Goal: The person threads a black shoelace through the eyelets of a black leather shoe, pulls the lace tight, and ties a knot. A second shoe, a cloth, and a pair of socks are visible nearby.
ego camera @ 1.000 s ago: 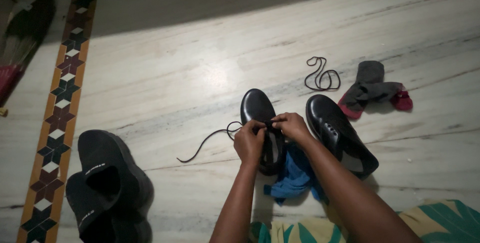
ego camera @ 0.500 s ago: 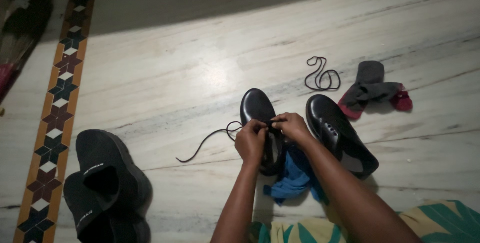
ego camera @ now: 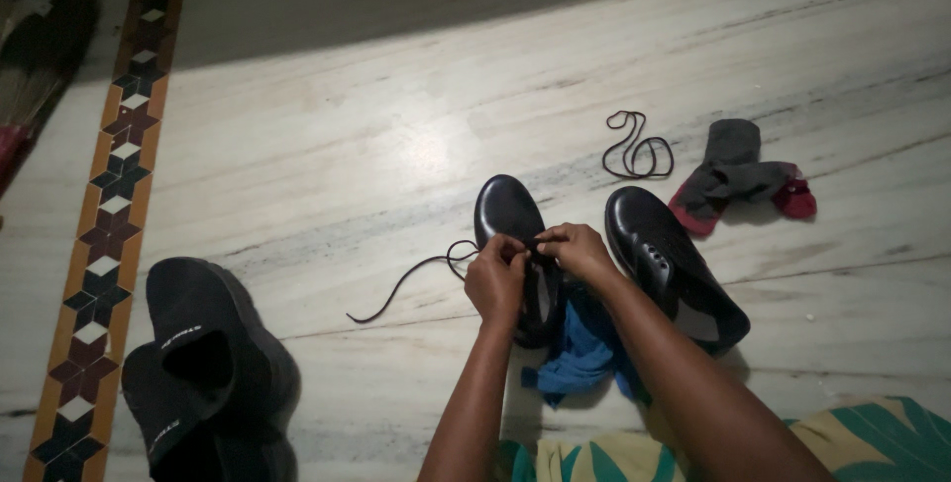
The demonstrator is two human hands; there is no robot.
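Both hands' fingers pinch the lace over a black shoe, toe pointing away.

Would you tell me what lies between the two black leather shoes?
In the head view, only bare marble floor separates them; the right hand overlaps the gap.

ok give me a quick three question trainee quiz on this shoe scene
1. True or false: the loose coiled lace lies inside the right-hand black shoe.
2. Which hand is nearer the lace trailing over the marble floor? A left hand B right hand
3. What colour is the cloth under the forearms?

Key: 1 false, it lies on the floor beside the grey and red socks. 2 A. 3 blue.
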